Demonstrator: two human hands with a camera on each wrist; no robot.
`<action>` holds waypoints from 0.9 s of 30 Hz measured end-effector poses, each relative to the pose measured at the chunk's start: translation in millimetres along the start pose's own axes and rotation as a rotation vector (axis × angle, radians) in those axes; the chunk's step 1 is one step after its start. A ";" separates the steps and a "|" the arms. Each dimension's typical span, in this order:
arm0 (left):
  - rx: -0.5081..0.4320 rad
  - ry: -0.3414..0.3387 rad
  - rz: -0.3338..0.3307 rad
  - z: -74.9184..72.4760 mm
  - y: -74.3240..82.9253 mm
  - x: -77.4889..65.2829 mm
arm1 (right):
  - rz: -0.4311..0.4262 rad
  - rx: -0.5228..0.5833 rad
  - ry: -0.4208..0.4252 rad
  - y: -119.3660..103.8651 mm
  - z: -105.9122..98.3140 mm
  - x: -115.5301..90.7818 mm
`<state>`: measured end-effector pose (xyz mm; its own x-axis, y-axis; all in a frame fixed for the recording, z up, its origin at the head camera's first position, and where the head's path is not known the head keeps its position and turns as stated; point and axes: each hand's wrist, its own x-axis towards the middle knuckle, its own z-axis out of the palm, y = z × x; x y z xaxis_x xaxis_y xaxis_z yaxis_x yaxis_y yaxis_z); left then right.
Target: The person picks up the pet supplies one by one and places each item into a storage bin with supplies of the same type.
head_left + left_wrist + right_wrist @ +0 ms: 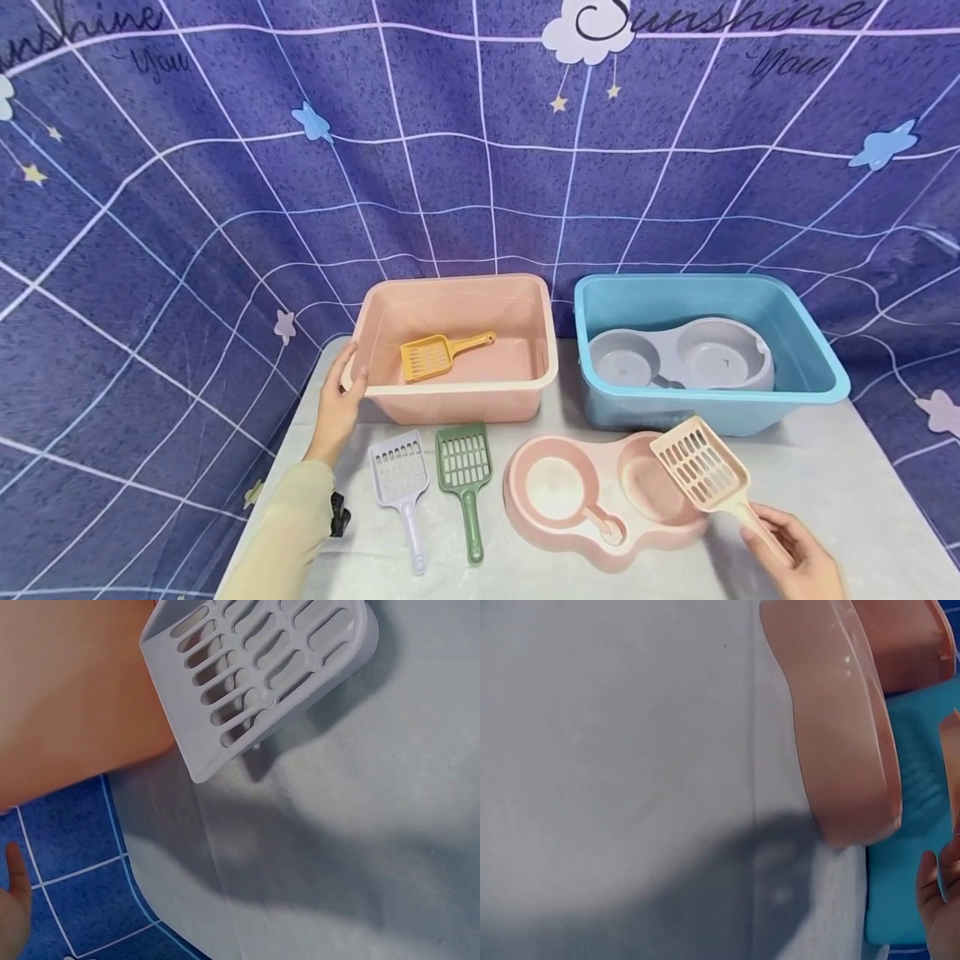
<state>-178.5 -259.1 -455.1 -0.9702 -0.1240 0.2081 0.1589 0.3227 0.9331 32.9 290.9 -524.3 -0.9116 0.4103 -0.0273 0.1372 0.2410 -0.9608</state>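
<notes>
A beige litter scoop (701,463) is held by its handle in my right hand (798,554); its slotted head is raised over the right bowl of a pink double pet bowl (607,542). My left hand (341,408) grips the front-left corner of a pink litter box (457,404), thumb and fingers at the rim. A yellow scoop (429,358) lies inside that box. In front of it lie a lavender scoop (401,475) and a green scoop (465,471), handles toward me. In the right wrist view, my right hand (943,900) shows only at the edge.
A blue litter box (697,408) stands at the back right with a grey double bowl (678,358) inside. A purple-blue patterned curtain (480,167) hangs behind and beside the grey-white table (817,492).
</notes>
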 end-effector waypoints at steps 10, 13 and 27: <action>-0.006 0.004 0.004 0.3 -0.6 0.3 | 0.052 -0.205 -0.087 -16.8 18.9 1.5; -0.008 0.003 0.006 1.1 -1.4 -0.7 | 0.043 -0.228 -0.117 -22.2 22.9 1.1; -0.032 0.000 0.003 1.0 -0.6 -2.5 | -0.116 -0.225 -0.201 -40.3 43.3 0.9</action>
<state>-176.3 -258.0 -456.5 -0.9697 -0.1235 0.2107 0.1673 0.2926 0.9415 9.7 243.4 -497.6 -0.9814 0.1919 0.0037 0.0893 0.4734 -0.8763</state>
